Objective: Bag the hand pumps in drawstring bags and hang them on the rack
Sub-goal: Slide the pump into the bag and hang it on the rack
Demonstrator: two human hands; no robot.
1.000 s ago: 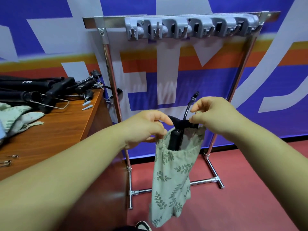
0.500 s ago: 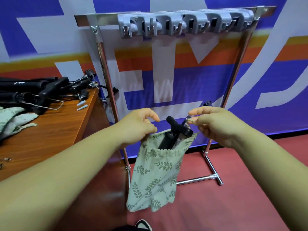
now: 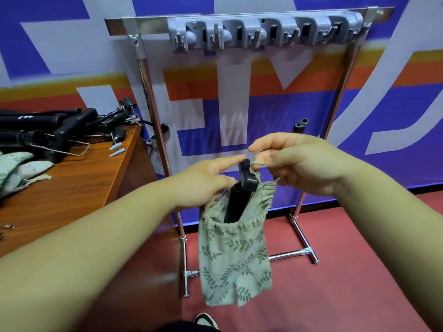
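Both hands work in front of the chrome rack [image 3: 144,23].
Your left hand [image 3: 203,185] grips the rim of the green leaf-print fabric drawstring bag [image 3: 235,255]; your right hand [image 3: 299,164] pinches its cord [image 3: 259,163]. The black plastic hand pump [image 3: 242,185] sits inside, lower barrel hidden.
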